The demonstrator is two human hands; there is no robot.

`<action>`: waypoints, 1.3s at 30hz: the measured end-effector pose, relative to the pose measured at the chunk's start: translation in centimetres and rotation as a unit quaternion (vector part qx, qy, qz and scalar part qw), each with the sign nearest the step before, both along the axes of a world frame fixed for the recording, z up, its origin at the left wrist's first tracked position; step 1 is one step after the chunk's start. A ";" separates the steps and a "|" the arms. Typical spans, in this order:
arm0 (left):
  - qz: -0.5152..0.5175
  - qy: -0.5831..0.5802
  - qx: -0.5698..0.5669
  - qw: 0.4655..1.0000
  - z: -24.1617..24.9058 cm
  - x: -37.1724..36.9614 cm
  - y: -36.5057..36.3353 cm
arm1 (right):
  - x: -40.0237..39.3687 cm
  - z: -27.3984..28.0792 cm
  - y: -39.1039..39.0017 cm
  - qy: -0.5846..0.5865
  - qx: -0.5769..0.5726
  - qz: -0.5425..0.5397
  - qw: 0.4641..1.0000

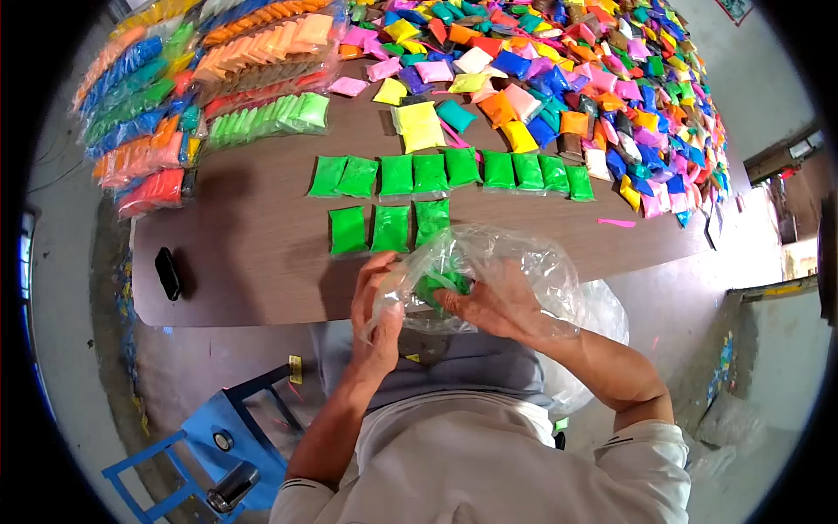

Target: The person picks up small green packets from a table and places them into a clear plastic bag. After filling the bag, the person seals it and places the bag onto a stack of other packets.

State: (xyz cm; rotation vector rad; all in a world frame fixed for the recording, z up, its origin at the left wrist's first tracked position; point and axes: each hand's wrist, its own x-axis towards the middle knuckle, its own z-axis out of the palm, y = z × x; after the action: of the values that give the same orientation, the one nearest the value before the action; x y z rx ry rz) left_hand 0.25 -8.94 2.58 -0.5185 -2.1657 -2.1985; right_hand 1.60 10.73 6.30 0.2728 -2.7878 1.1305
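Observation:
A clear plastic bag (546, 271) is spread between my hands at the table's front edge. My left hand (377, 306) is closed on the bag's left side. Inside the bag, my right hand (493, 301) has its fingers wrapped round a green packet (441, 284), partly hidden by the plastic. Just beyond the bag, a short row of green packets (390, 229) lies flat, the rightmost partly covered by the bag. Behind it runs a longer row of several green packets (429, 173).
Mixed coloured packets (602, 79) are heaped at the back right. Bagged packets (262, 52) stand in rows at the back left. A black object (168, 273) lies near the left edge of the table (218, 236). A blue metal frame (227, 437) stands below left.

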 end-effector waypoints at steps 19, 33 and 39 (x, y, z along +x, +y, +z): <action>-0.006 -0.085 -0.018 0.996 -1.0 -0.5 1.0 | -1.0 0.7 1.1 -0.159 -0.038 0.114 0.980; 0.000 -0.031 0.030 0.999 -0.3 -0.9 1.7 | -0.3 0.9 0.6 -0.079 0.085 0.073 0.991; -0.001 -0.015 0.004 1.000 -0.2 -1.3 1.1 | -0.6 0.4 0.8 -0.209 -0.104 0.119 0.965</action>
State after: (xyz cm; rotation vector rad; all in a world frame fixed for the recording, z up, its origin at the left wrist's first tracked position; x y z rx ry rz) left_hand -1.04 -7.79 2.34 -0.4914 -2.1699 -2.2303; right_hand 0.96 11.55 6.68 0.3981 -3.0099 1.7046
